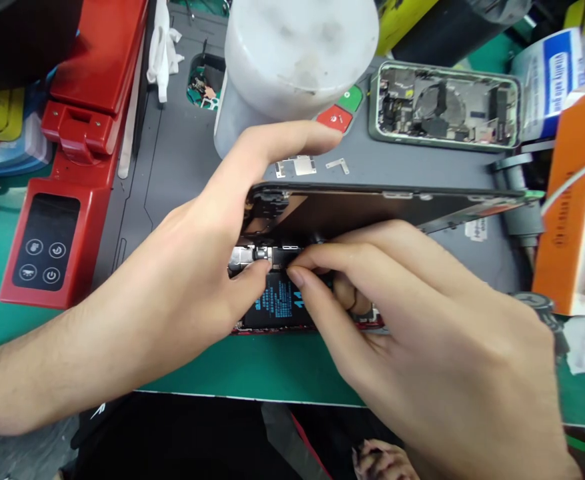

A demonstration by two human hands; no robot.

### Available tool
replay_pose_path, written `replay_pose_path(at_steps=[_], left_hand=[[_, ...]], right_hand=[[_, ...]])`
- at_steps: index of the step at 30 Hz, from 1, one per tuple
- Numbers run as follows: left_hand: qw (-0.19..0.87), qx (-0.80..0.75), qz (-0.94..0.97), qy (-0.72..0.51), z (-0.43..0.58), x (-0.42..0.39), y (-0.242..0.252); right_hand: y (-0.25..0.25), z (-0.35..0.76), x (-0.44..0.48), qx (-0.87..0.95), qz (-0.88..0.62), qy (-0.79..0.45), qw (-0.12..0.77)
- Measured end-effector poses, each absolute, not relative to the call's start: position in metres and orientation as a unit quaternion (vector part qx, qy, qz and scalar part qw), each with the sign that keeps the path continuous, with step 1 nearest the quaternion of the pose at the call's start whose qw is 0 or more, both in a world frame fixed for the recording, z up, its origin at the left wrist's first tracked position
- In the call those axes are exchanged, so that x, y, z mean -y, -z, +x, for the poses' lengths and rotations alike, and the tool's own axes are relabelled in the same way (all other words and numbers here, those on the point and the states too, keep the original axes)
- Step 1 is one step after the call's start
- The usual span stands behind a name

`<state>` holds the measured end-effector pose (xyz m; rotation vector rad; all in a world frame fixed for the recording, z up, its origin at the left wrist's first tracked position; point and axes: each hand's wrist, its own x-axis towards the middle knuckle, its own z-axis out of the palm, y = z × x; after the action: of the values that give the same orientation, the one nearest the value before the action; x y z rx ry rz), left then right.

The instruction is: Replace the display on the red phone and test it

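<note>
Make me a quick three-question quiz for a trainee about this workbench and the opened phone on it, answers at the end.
1. True or false: the display panel is raised off the battery.
2. Which colour is the casing of the device with four round icons? A) blue B) red C) yellow
3. Which hand has its thumb and forefinger tips together near the battery's edge?

Key:
1. True
2. B
3. The right hand

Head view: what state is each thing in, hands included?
Phone screen: raised at an angle
Phone body: open, battery showing
Green-framed phone: open, insides showing
Red device: whether powered, unclear
Left hand: spread, at the screen's end
Right hand: thumb and forefinger together, hold unclear
</note>
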<state>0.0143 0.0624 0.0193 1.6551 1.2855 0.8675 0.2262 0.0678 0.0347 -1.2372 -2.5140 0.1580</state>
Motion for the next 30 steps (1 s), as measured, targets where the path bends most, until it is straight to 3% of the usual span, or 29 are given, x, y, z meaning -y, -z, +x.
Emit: replay_pose_path(at_steps=[9,30], left_hand=[[0.369,-0.528,0.684,-0.343,0.017,-0.063,-0.018],[0.396,-0.531,0.663,-0.350,0.021,-0.063,-0.020]], right_hand=[[-0.032,0.225,-0.065,0.875,-0.449,-0.025,0.178],[-0.008,0.258,-0.048,0.893,-0.378,-0.054,0.236]])
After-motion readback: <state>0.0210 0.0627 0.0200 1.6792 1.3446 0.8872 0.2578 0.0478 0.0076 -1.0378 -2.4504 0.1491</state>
